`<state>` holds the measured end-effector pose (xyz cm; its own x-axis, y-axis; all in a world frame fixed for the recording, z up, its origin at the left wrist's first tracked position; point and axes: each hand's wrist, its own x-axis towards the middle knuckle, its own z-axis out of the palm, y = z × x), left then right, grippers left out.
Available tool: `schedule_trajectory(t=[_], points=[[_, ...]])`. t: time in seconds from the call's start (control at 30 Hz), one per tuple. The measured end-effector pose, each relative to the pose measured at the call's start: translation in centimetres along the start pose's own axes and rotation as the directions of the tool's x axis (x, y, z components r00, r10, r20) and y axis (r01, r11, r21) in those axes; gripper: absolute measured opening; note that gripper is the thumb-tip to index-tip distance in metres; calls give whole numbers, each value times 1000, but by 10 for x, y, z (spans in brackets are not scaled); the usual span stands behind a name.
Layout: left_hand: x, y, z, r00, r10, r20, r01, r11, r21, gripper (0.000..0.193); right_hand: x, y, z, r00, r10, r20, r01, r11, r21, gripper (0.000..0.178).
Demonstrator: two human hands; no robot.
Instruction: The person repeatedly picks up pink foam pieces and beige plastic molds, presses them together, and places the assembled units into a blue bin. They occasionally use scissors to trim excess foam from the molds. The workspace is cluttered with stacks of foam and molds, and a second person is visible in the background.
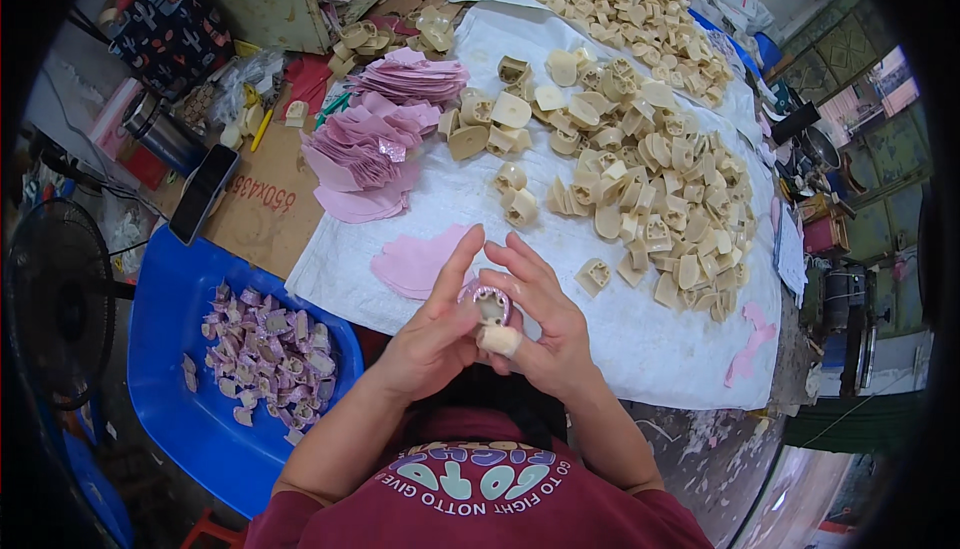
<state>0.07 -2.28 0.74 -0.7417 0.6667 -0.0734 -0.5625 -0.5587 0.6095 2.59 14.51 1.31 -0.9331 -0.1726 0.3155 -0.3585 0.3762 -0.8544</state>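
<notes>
Both my hands are closed around a small shoe heel above the near edge of the table. Shiny pink covering wraps its rim, and its hollow beige inside faces up. My left hand presses it with the thumb, while my right hand curves round the other side. A cream wrap sits over my right thumb tip. Just beyond the hands lies a flat pink cut piece on the white cloth. Fingers hide the heel's underside.
Bare beige heels are heaped on the white cloth, beside stacked pink pieces. At the left, a blue basin holds many pink-covered heels. A phone, a steel flask and a black fan stand nearby.
</notes>
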Motion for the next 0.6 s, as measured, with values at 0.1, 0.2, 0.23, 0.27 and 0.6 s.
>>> schedule_trajectory(t=[0.1, 0.2, 0.23, 0.27, 0.6], points=[[-2, -2, 4, 1000, 17, -13, -18, 999, -28, 73, -1, 1, 2, 1000, -28, 3, 28, 998, 50, 47], [1, -5, -5, 999, 3, -44, -2, 1000, 27, 78, -5, 13, 10, 999, 4, -52, 1, 996, 92, 49], [0, -1, 2, 1000, -17, -18, 16, 995, -95, 80, -4, 14, 8, 999, -4, -51, 11, 990, 143, 48], [0, 1, 5, 999, -35, 11, 36, 976, -215, 83, -4, 14, 4, 999, -11, -49, 21, 981, 193, 48], [-5, -4, -1, 993, 104, 57, -107, 993, 50, 101, -4, 8, 5, 956, 231, 180, -283, 571, 771, 42]])
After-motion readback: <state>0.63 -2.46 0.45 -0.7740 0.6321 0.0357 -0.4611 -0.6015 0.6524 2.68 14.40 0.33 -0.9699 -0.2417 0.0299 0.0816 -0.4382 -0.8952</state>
